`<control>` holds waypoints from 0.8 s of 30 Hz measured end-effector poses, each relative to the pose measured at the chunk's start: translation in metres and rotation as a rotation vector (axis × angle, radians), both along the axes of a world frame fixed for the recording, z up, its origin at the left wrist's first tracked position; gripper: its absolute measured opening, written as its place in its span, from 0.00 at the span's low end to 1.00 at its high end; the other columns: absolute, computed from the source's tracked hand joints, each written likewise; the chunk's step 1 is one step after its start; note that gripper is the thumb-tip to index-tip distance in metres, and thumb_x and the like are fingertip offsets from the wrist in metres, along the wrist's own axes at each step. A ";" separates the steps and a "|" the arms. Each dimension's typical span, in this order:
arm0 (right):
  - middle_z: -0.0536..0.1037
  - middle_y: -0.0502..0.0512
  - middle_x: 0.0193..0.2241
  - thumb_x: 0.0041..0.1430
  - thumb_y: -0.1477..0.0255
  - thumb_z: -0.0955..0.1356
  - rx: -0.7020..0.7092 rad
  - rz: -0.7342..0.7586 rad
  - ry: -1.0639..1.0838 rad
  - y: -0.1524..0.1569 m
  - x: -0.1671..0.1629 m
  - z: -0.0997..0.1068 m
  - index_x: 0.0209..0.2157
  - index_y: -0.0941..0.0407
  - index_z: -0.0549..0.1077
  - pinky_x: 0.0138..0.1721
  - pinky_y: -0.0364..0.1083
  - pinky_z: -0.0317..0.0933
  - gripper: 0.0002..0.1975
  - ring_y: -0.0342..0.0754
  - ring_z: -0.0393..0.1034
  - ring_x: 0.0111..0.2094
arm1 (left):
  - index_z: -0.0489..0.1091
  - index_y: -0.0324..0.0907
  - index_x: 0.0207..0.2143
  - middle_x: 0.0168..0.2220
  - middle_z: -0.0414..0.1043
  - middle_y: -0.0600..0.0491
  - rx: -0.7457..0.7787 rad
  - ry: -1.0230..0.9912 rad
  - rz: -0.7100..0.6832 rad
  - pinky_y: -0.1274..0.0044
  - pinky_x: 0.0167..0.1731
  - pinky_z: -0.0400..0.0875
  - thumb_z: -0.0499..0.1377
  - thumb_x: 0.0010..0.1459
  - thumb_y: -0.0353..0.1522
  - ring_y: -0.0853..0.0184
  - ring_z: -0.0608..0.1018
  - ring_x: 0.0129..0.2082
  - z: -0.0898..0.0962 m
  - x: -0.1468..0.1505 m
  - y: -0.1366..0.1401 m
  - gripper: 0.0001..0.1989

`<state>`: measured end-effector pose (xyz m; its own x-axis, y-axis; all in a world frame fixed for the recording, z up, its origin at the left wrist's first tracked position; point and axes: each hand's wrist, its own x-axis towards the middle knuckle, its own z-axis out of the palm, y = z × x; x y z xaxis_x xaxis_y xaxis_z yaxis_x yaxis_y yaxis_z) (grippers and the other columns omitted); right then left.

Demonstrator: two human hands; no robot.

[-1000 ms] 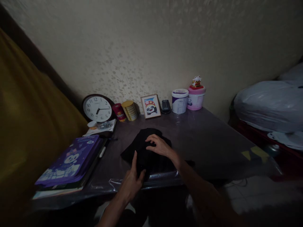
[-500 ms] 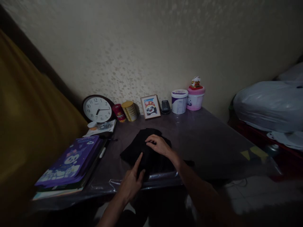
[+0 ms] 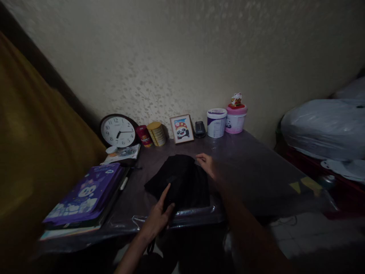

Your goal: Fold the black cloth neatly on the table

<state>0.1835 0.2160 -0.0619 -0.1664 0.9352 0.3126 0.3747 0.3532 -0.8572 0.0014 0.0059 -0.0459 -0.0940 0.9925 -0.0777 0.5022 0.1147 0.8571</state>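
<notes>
Left hand (image 3: pixel 159 219) spread on one black cloth (image 3: pixel 185 179); right hand (image 3: pixel 205 164) narrowed beside, hold unclear; two tubs (image 3: pixel 217 125) behind.

- Runs open across the table (image 3: pixel 256 173), right of the right forearm (image 3: pixel 236 205).
- Narrows between black cloth (image 3: pixel 182 171) and purple folder (image 3: pixel 85 196).
- Ends at the back against clock (image 3: pixel 118 131), tins (image 3: pixel 156 134), picture frame (image 3: pixel 182 129) and tubs (image 3: pixel 216 127).
- Meets left hand (image 3: pixel 157 217) at the cloth's near side, right hand (image 3: pixel 207 166) at its right.
</notes>
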 end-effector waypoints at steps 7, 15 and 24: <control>0.77 0.57 0.29 0.48 0.79 0.63 -0.071 0.003 -0.206 0.000 0.026 -0.009 0.27 0.60 0.73 0.35 0.44 0.62 0.07 0.47 0.70 0.31 | 0.45 0.51 0.60 0.58 0.57 0.53 0.025 -0.057 0.054 0.69 0.54 0.55 0.52 0.55 0.40 0.63 0.61 0.57 0.002 0.001 -0.001 0.31; 0.77 0.55 0.29 0.50 0.76 0.63 -0.112 0.048 -0.293 -0.002 0.026 -0.006 0.27 0.59 0.74 0.34 0.41 0.60 0.08 0.45 0.70 0.32 | 0.48 0.49 0.59 0.57 0.58 0.52 0.000 -0.180 0.106 0.69 0.54 0.56 0.55 0.54 0.39 0.62 0.62 0.56 0.005 0.000 -0.001 0.32; 0.76 0.55 0.25 0.50 0.71 0.64 -0.162 0.076 -0.340 -0.004 0.028 -0.004 0.25 0.59 0.74 0.29 0.42 0.57 0.09 0.46 0.68 0.27 | 0.47 0.49 0.60 0.57 0.59 0.53 -0.015 -0.167 0.088 0.69 0.54 0.56 0.54 0.54 0.39 0.63 0.62 0.56 0.007 0.002 0.000 0.31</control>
